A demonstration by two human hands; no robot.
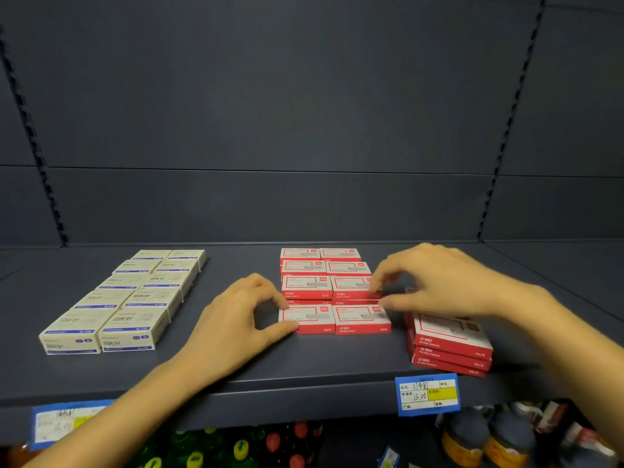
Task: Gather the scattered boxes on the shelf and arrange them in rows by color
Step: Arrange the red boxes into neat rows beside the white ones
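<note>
on the dark grey metal shelf (236, 366), fingers of the left hand (233, 319) pinched the front red cardboard box (307, 319) by its left end; fingers of the right hand (435, 282) pinched a next-row red box (353, 288). the loose stack of red boxes (452, 342) lay just rightward, nearest the right hand.

Shelf (337, 359): dark slate grey, plain.
Cream boxes (148, 297): pale cream, blue band along the front, dark lettering.
Red boxes (307, 287): red sides, white tops framed in red.
Price tag (428, 394): blue border, white and yellow fields.
Bottles (486, 440): dark caps, yellow labels.
</note>
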